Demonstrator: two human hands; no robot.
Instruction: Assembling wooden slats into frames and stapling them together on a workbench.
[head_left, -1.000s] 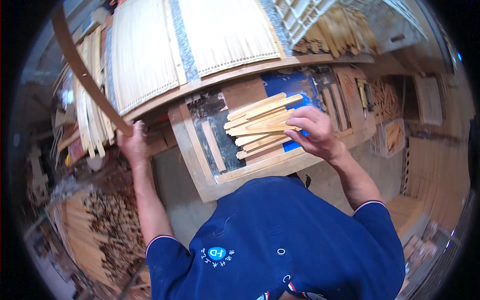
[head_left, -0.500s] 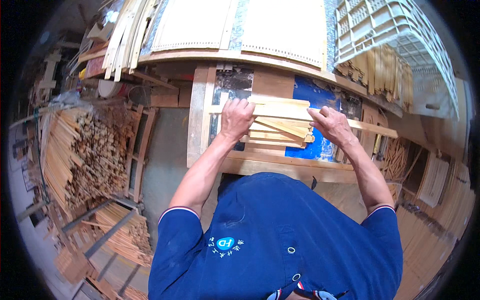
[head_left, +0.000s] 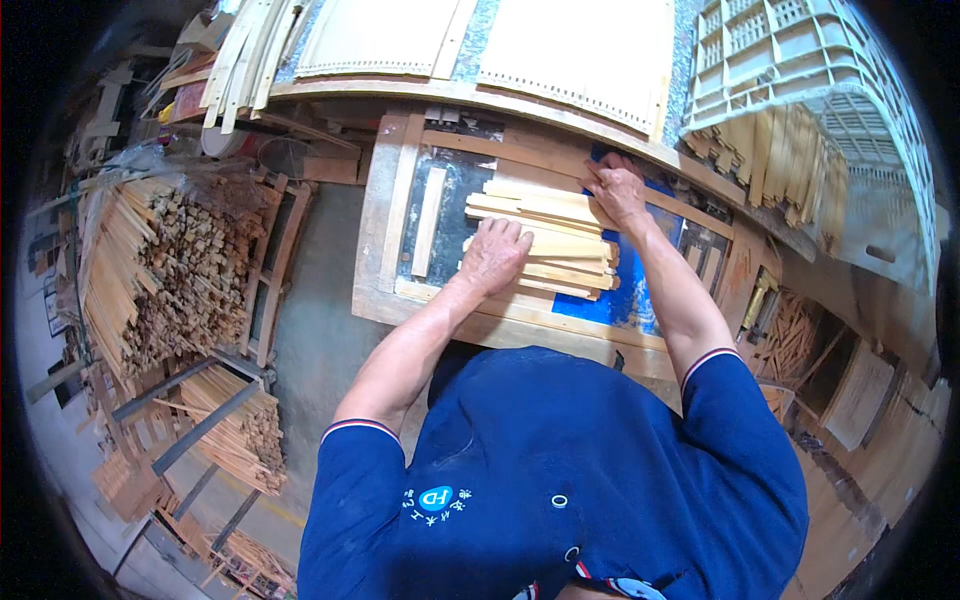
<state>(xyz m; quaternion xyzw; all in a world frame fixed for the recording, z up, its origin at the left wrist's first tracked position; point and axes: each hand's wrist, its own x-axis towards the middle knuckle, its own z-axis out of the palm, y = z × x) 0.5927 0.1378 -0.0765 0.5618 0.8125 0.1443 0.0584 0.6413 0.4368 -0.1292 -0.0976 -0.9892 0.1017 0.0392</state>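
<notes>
A loose pile of short, pale wooden strips (head_left: pixel 560 268) lies across the middle of a shallow wooden frame (head_left: pixel 400 190) on the bench. My left hand (head_left: pixel 497 252) rests on the pile's left part, fingers apart and grasping nothing. At the far side, a long wooden strip (head_left: pixel 500 150) runs along the inside of the frame. My right hand (head_left: pixel 616 188) has its fingers curled over this strip, by the pile's right end; its fingertips are partly hidden. One short wooden slat (head_left: pixel 429 222) lies separately at the frame's left.
Beyond the frame, a bench carries pale panels (head_left: pixel 575 60). A white plastic crate (head_left: pixel 790 60) and bundled strips (head_left: pixel 775 165) stand at far right. Large stacks of wooden sticks (head_left: pixel 180 290) are on the left. A blue sheet (head_left: pixel 635 290) lies under the pile.
The long strip, earlier across the pile between both hands, now lies along the frame's far side. My right hand moved farther away; my left hand came nearer, onto the pile.
</notes>
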